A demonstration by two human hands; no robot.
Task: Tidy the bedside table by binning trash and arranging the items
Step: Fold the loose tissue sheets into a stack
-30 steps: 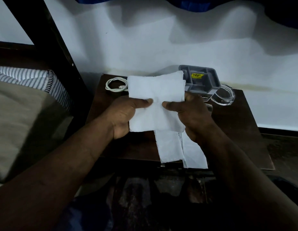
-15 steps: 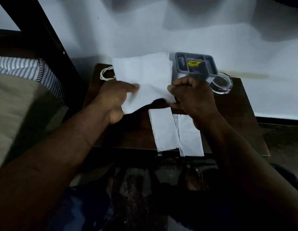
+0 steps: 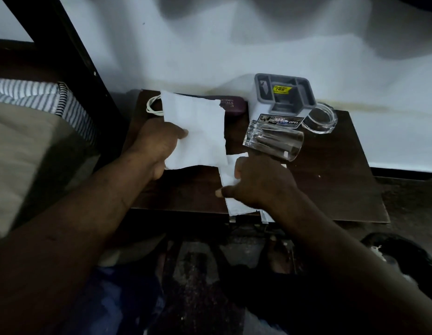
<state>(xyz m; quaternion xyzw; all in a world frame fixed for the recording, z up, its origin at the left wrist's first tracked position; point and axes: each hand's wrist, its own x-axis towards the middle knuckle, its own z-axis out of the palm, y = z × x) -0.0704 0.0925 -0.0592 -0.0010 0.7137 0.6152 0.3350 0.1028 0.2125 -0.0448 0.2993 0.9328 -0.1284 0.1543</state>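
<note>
Binning looks barely begun: the left hand (image 3: 154, 146) pinches a white tissue (image 3: 195, 131) in its grip, while the right hand (image 3: 263, 184) touches the folded tissues (image 3: 235, 206), and I cannot tell its grip. The tipped glass (image 3: 272, 141) awaits righting.

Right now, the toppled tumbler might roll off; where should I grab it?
I'd grip the glass tumbler round its middle, coming from above: it lies on its side, thick base left, open mouth right, so its round wall is exposed.
</note>
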